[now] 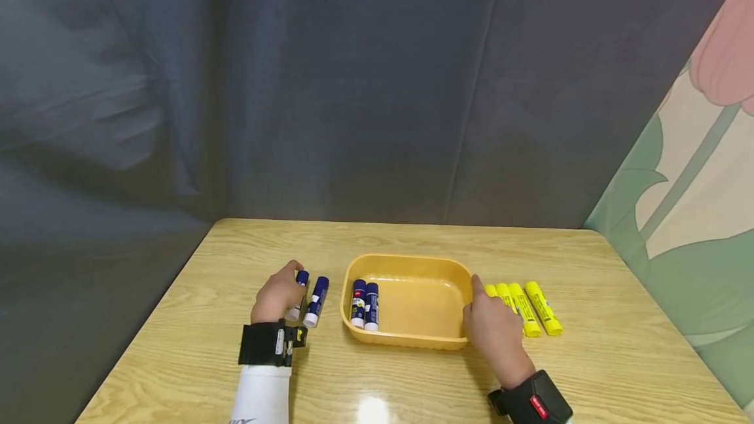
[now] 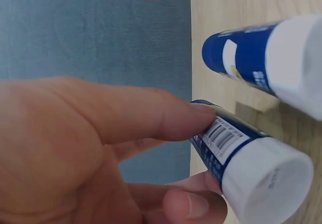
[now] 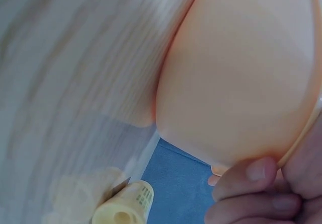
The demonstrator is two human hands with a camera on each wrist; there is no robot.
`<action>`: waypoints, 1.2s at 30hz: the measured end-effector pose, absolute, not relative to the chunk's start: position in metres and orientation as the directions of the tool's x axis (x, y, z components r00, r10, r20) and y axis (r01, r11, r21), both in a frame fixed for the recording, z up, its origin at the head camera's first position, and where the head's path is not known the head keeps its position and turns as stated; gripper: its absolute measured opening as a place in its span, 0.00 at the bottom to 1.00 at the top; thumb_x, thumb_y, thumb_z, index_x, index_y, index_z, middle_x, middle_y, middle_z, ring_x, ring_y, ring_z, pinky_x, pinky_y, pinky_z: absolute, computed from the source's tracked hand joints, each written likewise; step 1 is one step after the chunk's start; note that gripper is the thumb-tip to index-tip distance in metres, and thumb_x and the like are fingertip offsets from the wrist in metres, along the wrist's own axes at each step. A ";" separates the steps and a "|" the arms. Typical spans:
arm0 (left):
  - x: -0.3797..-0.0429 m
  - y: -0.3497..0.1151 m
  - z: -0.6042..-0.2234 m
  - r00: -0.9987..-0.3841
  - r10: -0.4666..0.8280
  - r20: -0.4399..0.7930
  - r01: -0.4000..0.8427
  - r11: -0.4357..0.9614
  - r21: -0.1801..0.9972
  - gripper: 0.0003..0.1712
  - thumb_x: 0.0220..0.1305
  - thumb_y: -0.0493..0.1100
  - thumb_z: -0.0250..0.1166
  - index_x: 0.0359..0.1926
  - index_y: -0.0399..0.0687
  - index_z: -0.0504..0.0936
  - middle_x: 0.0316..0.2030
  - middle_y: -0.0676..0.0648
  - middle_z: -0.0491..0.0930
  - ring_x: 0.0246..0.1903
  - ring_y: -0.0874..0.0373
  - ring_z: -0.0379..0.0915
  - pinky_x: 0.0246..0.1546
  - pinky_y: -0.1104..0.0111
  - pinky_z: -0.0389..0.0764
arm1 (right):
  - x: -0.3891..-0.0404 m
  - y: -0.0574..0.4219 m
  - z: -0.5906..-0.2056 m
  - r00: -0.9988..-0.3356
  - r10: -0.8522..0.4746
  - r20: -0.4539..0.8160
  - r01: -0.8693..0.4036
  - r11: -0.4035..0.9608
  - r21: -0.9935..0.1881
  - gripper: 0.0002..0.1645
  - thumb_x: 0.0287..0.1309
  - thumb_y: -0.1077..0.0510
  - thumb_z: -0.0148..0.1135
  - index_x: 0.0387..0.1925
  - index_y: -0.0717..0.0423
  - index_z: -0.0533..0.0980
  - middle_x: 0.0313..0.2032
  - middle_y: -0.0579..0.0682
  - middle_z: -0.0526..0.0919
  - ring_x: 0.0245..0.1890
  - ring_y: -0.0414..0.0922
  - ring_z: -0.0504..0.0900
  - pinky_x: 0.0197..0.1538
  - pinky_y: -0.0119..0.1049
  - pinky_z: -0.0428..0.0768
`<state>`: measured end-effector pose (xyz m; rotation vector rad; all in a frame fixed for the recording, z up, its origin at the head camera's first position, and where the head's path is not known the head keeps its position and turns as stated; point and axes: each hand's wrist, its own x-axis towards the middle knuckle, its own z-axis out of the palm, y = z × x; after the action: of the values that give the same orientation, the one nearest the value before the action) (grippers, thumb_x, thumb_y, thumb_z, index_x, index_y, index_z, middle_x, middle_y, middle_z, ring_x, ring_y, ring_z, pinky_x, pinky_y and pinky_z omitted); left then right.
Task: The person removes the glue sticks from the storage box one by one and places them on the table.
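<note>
In the head view my left hand (image 1: 279, 294) is at the left of the table, gripping a blue glue stick (image 1: 297, 306) with a white end. Up close in the left wrist view, thumb and fingers pinch this glue stick (image 2: 221, 142) by its barcoded side. A second blue glue stick (image 1: 316, 302) lies just right of it. A shallow yellow plastic basket (image 1: 406, 340) stands mid-table, with two blue glue sticks (image 1: 364, 306) side by side at its left end. My right hand (image 1: 493, 322) holds the basket's right rim, its curled fingers (image 3: 254, 176) against the outer wall.
Several yellow glue sticks (image 1: 526, 309) lie in a row right of the basket, partly hidden behind my right hand. A dark curtain (image 1: 365, 97) hangs along the table's back edge. The wooden table (image 1: 177, 332) extends to both sides.
</note>
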<state>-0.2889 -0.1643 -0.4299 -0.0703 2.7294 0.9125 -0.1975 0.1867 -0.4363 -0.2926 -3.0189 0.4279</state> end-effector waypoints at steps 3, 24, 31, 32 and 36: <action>-0.290 -0.165 -0.433 -0.964 0.037 -0.262 -0.130 0.795 0.592 0.30 0.66 0.34 0.55 0.68 0.40 0.65 0.41 0.38 0.78 0.27 0.50 0.71 0.24 0.64 0.67 | -0.198 0.186 -0.436 -0.978 0.201 0.057 0.178 0.945 -0.274 0.34 0.65 0.61 0.52 0.70 0.67 0.62 0.14 0.53 0.69 0.13 0.47 0.67 0.17 0.38 0.63; -0.295 -0.164 -0.439 -0.969 0.035 -0.244 -0.123 0.789 0.601 0.27 0.70 0.33 0.51 0.69 0.39 0.65 0.49 0.35 0.78 0.31 0.49 0.72 0.26 0.64 0.68 | -0.199 0.185 -0.432 -0.978 0.207 0.029 0.193 0.945 -0.264 0.35 0.65 0.60 0.53 0.71 0.67 0.60 0.16 0.53 0.70 0.14 0.47 0.68 0.19 0.39 0.64; -0.294 -0.161 -0.434 -0.971 0.040 -0.237 -0.114 0.791 0.601 0.25 0.72 0.35 0.53 0.69 0.39 0.66 0.53 0.32 0.78 0.35 0.47 0.73 0.29 0.62 0.71 | -0.201 0.186 -0.429 -0.977 0.213 0.027 0.199 0.947 -0.253 0.35 0.65 0.60 0.52 0.72 0.66 0.60 0.15 0.53 0.70 0.14 0.47 0.68 0.19 0.38 0.63; -0.294 -0.161 -0.433 -0.970 0.040 -0.238 -0.114 0.793 0.599 0.25 0.72 0.35 0.53 0.69 0.39 0.66 0.53 0.32 0.78 0.36 0.47 0.74 0.29 0.62 0.71 | -0.201 0.186 -0.429 -0.977 0.213 0.024 0.200 0.946 -0.255 0.35 0.65 0.60 0.52 0.72 0.66 0.60 0.15 0.53 0.70 0.14 0.47 0.68 0.19 0.38 0.63; -0.294 -0.160 -0.434 -0.968 0.043 -0.246 -0.116 0.796 0.594 0.26 0.71 0.35 0.53 0.69 0.40 0.66 0.51 0.34 0.79 0.35 0.48 0.73 0.30 0.61 0.71 | -0.201 0.186 -0.429 -0.977 0.213 0.017 0.201 0.944 -0.263 0.35 0.65 0.60 0.51 0.72 0.66 0.60 0.16 0.53 0.70 0.15 0.48 0.68 0.19 0.39 0.64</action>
<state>-0.2944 -0.1603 -0.4337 -0.0563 2.7378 0.9297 -0.2011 0.1857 -0.4289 -0.3254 -3.0529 0.4057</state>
